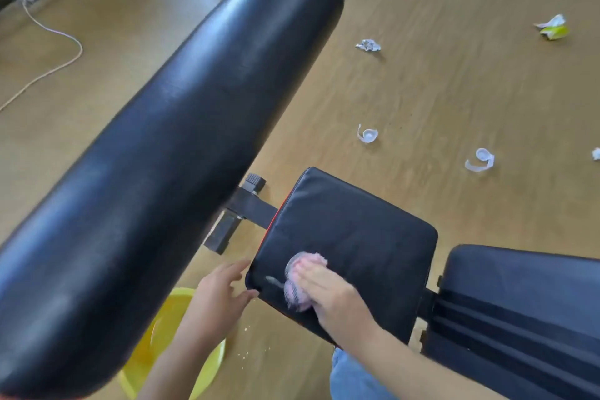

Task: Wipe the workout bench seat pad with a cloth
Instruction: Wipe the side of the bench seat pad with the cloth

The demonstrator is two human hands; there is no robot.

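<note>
The black seat pad (357,237) of the workout bench lies low in the middle of the view, with a red strip along its left edge. My right hand (328,292) presses a pink and grey cloth (297,282) flat onto the pad's near left corner. A pale smear sits on the pad just left of the cloth. My left hand (220,295) rests with fingers spread against the pad's left corner, holding nothing. The cloth is partly hidden under my right palm.
A long black padded roller (181,140) crosses the left half of the view, close to the camera. A yellow basin (168,338) stands on the wooden floor under it. The back pad (519,302) lies at the right. Crumpled paper scraps (368,45) and a white cable (52,32) litter the floor.
</note>
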